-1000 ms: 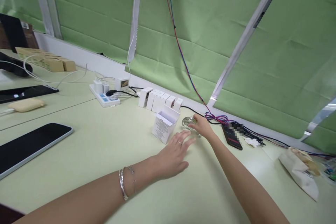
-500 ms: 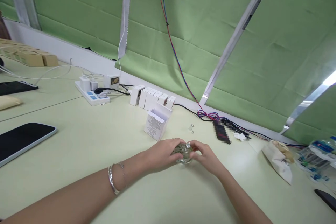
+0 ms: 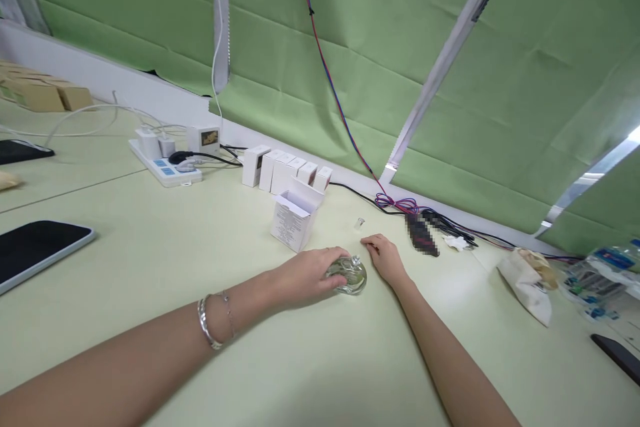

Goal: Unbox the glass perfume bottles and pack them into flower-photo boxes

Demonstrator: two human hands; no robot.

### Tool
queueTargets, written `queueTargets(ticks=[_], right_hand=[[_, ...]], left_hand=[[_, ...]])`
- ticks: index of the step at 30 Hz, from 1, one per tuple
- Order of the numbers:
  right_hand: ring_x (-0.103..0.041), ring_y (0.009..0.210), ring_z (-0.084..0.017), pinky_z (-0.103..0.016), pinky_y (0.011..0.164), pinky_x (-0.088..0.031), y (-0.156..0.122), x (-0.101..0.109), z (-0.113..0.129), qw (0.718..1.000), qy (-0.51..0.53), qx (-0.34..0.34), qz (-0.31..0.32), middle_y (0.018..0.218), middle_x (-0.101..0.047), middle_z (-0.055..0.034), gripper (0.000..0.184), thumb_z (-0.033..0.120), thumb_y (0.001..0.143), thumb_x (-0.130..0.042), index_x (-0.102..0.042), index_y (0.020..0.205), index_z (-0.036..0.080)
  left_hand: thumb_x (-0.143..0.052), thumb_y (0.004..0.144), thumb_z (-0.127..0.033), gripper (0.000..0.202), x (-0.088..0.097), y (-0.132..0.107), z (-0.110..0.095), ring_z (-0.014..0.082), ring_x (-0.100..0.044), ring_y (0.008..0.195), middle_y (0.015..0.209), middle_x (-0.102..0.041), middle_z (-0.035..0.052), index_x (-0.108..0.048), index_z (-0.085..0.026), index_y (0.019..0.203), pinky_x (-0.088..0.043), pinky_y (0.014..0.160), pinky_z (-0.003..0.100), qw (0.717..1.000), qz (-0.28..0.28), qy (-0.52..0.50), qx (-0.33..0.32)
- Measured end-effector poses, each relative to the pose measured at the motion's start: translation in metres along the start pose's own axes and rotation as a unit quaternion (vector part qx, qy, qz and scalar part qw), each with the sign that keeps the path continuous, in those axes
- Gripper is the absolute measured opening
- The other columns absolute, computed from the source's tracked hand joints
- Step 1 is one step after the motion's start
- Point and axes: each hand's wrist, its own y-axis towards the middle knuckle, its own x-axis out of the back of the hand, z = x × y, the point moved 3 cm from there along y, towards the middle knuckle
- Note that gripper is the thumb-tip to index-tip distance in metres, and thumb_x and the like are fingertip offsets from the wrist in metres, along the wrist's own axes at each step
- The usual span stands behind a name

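Note:
My left hand [image 3: 306, 274] is wrapped round a small round clear glass bottle [image 3: 351, 275] that lies on the pale green table [image 3: 320, 360]. Just right of the bottle, my right hand [image 3: 383, 257] rests on the table with its fingers loosely curled and nothing in them. A tiny clear cap [image 3: 360, 222] stands beyond that hand. An opened white carton [image 3: 293, 219] stands to the left of the cap, behind my left hand.
A row of small white boxes [image 3: 285, 170] lines the back edge, with a power strip [image 3: 164, 163] and chargers to its left. A dark phone [image 3: 35, 250] lies at left. Cables [image 3: 400, 205], a blurred dark item [image 3: 421, 235], a paper bag [image 3: 527, 280] and wrapped bottles [image 3: 600, 273] sit at right.
My right hand picked the bottle up from near the carton and brought it toward me, where both hands held it. Now the right hand has let go and moved back; the cap stayed behind.

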Motion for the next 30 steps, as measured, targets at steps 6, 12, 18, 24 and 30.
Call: queueTargets(ticks=[6,12,18,24,30], right_hand=[[-0.061,0.095,-0.017,-0.034,0.09,-0.045,-0.019,0.015,0.012,0.997,0.029,0.026,0.06,0.1,-0.068,-0.0037,0.035,0.002,0.076,-0.045,-0.068,0.09,0.022],[-0.062,0.078,-0.018,-0.036,0.078,-0.049,-0.026,0.019,0.025,0.995,0.093,0.005,0.043,0.087,-0.066,-0.0043,0.018,0.016,0.077,-0.054,-0.063,0.091,0.02],[-0.063,0.088,-0.017,-0.032,0.078,-0.051,-0.028,0.022,0.068,0.948,0.317,0.01,-0.009,0.094,-0.066,-0.0054,0.018,0.038,0.08,-0.058,-0.055,0.088,0.021],[-0.062,0.079,-0.016,-0.032,0.073,-0.052,-0.037,0.026,0.087,0.911,0.412,0.016,0.018,0.084,-0.066,-0.0029,0.022,0.041,0.074,-0.069,-0.061,0.081,0.022],[-0.062,0.081,-0.017,-0.032,0.072,-0.052,-0.037,0.03,0.084,0.915,0.402,0.021,0.013,0.084,-0.065,-0.0026,0.022,0.041,0.074,-0.068,-0.062,0.081,0.021]], left_hand=[[-0.048,0.085,-0.037,0.037,-0.001,0.0,0.002,0.021,-0.059,0.098,0.114,-0.062,0.0024,-0.048,-0.025,0.121,-0.045,0.079,0.028,1.0,0.003,0.012,0.004],[-0.048,0.086,-0.035,0.037,0.0,0.002,-0.001,0.0209,-0.06,0.097,0.114,-0.062,0.0033,-0.048,-0.024,0.12,-0.044,0.079,0.028,1.0,0.006,0.024,-0.002],[-0.048,0.085,-0.032,0.035,0.001,0.003,-0.003,0.0207,-0.06,0.093,0.108,-0.064,0.003,-0.049,-0.023,0.118,-0.045,0.074,0.028,1.0,0.016,0.016,0.0],[-0.048,0.084,-0.031,0.033,0.003,0.002,-0.007,0.0213,-0.061,0.089,0.103,-0.065,0.0038,-0.051,-0.022,0.116,-0.044,0.067,0.027,1.0,0.023,0.013,0.003],[-0.048,0.084,-0.03,0.034,0.003,0.002,-0.006,0.0207,-0.061,0.09,0.104,-0.064,0.003,-0.05,-0.024,0.118,-0.044,0.069,0.026,1.0,0.024,0.015,-0.005]])
